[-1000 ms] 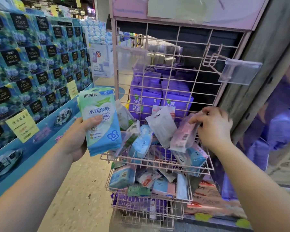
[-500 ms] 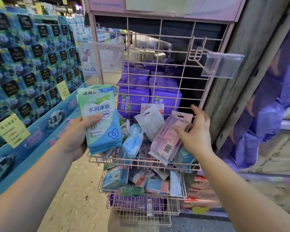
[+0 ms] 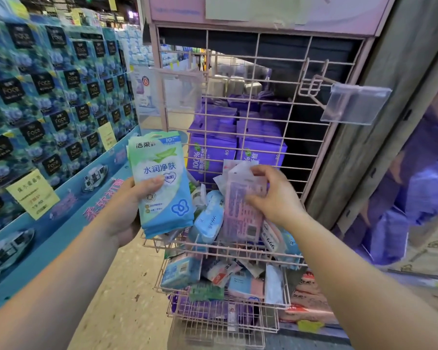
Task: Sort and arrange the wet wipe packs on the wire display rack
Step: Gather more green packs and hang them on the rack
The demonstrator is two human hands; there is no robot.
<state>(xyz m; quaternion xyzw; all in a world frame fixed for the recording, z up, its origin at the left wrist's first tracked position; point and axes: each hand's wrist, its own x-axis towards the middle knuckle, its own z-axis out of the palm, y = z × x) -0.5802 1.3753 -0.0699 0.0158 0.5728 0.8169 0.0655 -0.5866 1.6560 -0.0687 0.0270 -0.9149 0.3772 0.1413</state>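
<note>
My left hand [image 3: 127, 210] grips a small stack of green-and-blue wet wipe packs [image 3: 159, 183], held upright just left of the pink wire rack [image 3: 238, 251]. My right hand [image 3: 271, 195] holds a pink wet wipe pack [image 3: 240, 213] upright, its printed back facing me, over the top basket. That basket holds a jumble of blue and white packs [image 3: 210, 218]. The basket below [image 3: 220, 291] is filled with mixed blue, pink and green packs.
A wall of blue tissue packs [image 3: 48, 92] with yellow price tags stands on the left. Purple packs [image 3: 213, 147] are stacked behind the rack's wire back. A clear price holder [image 3: 354, 104] hangs on a hook at upper right. A grey pillar [image 3: 379, 122] rises to the right.
My right hand has lifted the pink pack out of the pile and turned it upright, its back facing me. My left hand keeps its stack steady. The view has shifted right.
</note>
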